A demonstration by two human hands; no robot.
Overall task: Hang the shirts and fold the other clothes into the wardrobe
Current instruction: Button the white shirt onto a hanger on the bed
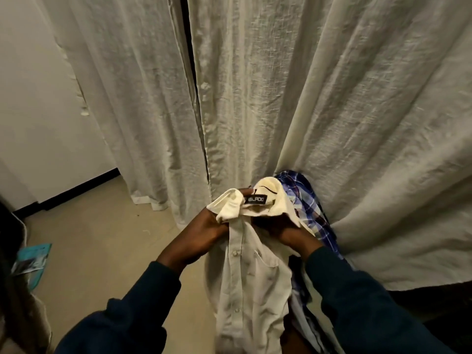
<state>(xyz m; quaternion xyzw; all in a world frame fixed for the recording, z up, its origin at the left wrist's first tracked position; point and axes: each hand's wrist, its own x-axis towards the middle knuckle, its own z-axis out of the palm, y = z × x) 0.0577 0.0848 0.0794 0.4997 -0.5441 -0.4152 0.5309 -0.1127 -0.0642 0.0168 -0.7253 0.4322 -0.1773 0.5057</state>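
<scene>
A person stands before pale curtains (255, 98) that seem to screen the wardrobe; both hands hold a cream button-up shirt (250, 277) by its collar, its body hanging down between the sleeved arms; this looks like the hanging step, collar being readied; the next move likely calls for a hanger, none visible here; the left hand (204, 231) has fingers curled, gripping the collar's left side; the right hand (278, 228) pinches the right side; a blue plaid garment (306, 208) hangs just behind the shirt.

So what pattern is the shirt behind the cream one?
Blue and white plaid shirt, seen in the head view.
</scene>
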